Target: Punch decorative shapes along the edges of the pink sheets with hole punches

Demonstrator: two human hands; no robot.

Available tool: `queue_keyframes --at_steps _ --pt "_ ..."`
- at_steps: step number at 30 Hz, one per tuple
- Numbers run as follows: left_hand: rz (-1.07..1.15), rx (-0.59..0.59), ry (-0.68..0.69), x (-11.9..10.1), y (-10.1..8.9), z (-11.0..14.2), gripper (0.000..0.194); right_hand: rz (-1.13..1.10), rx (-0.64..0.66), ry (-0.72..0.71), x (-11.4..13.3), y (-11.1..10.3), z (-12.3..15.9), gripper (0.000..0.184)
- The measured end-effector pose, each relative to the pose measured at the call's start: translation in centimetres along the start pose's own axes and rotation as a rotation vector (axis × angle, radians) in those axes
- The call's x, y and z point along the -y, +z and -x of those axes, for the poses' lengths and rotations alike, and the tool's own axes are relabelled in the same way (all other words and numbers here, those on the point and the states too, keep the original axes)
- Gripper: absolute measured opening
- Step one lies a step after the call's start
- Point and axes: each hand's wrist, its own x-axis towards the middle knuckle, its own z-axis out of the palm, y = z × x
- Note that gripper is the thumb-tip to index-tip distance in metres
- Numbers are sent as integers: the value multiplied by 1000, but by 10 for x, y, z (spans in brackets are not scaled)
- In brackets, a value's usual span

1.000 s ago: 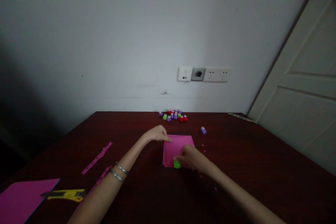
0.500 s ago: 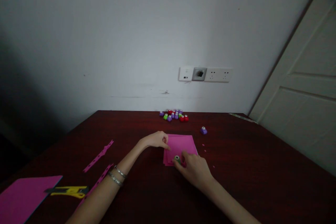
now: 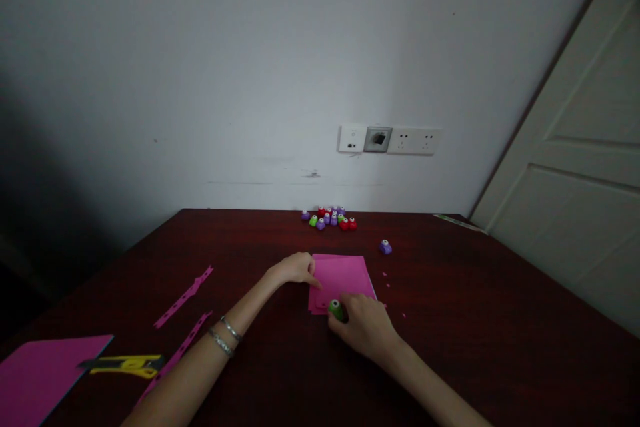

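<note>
In the head view, the right hand (image 3: 369, 325) is grasping a small green plastic punch with a white round top (image 3: 336, 309), which is at the near edge of the thin pink rectangular sheets (image 3: 343, 275). These sheets lie on the dark red-brown wooden table (image 3: 450, 280). The left hand (image 3: 296, 267) has its fingers curled and its thumb at the left edge of the sheets; whether it pinches them, I cannot tell. A purple plastic punch (image 3: 385, 247) stands beyond them, to the right.

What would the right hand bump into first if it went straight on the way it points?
Probably the left hand: the right hand, gripping a green craft punch, points forward and leftward across the pink sheets toward it, though their heights are hard to judge.
</note>
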Motion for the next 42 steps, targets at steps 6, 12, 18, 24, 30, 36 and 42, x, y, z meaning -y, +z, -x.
queue_keyframes --at_steps 6,12,18,24,30,36,42 --pt "23 -10 -7 -3 -2 3 40 -422 471 -180 -29 -32 0 22" --pt "54 12 40 -3 -3 3 37 -641 113 22 -93 -44 -25 37" --pt "160 59 98 1 -8 3 39 -185 -226 526 -157 -26 -36 41" --pt "245 -307 80 2 -8 -1 30 -84 -124 614 -157 -23 -34 44" --pt "212 -386 116 0 -1 -4 36 -34 -124 575 -152 -20 -35 42" --pt "150 -345 141 0 3 -4 41 -20 -113 577 -154 -17 -37 39" --pt "137 -347 103 -2 6 -4 40 -19 -111 563 -152 -16 -37 41"
